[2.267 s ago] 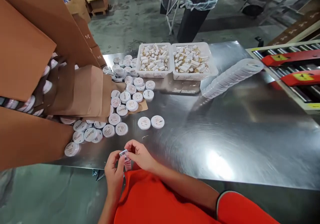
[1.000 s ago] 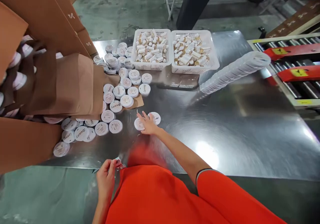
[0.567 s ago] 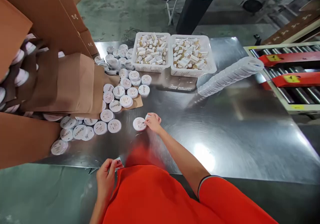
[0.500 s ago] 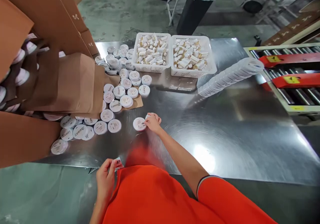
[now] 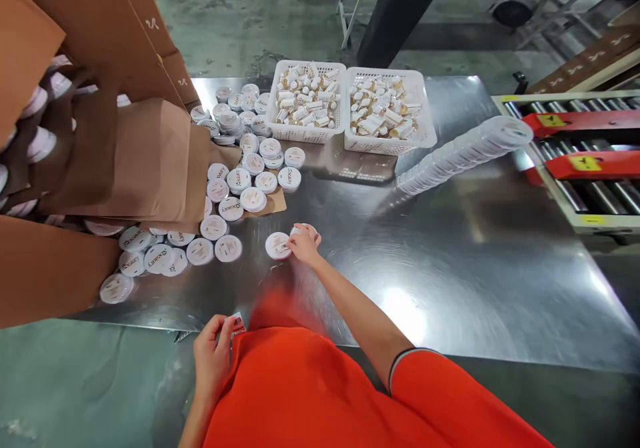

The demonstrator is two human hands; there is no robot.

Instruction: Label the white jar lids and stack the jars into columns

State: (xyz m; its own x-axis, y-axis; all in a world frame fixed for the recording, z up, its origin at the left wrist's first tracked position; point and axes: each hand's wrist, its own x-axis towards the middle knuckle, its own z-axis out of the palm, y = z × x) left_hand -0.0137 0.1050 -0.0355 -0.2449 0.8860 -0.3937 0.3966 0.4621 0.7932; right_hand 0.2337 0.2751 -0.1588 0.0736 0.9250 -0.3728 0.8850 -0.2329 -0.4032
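Observation:
Near the table's front edge, my left hand (image 5: 214,348) pinches a small stack of printed labels (image 5: 237,322) between thumb and fingers. My right hand (image 5: 304,243) has its fingers pressed together over the right edge of a round white container (image 5: 277,245) lying flat on the metal table. A small label with dark print shows at its fingertips, on the container's top. Another round white container (image 5: 311,228) lies under and behind the right hand, mostly hidden by it.
Many round containers (image 5: 229,249) and an open cardboard box (image 5: 45,268) crowd the left. Two white baskets (image 5: 306,133) (image 5: 385,147) of small bottles stand at the back. A long leaning stack of round containers (image 5: 460,155) lies right of them, before a roller conveyor (image 5: 600,198).
The view has shifted slightly. My right hand stays over the same container with only a small movement, and my left hand still holds the labels.

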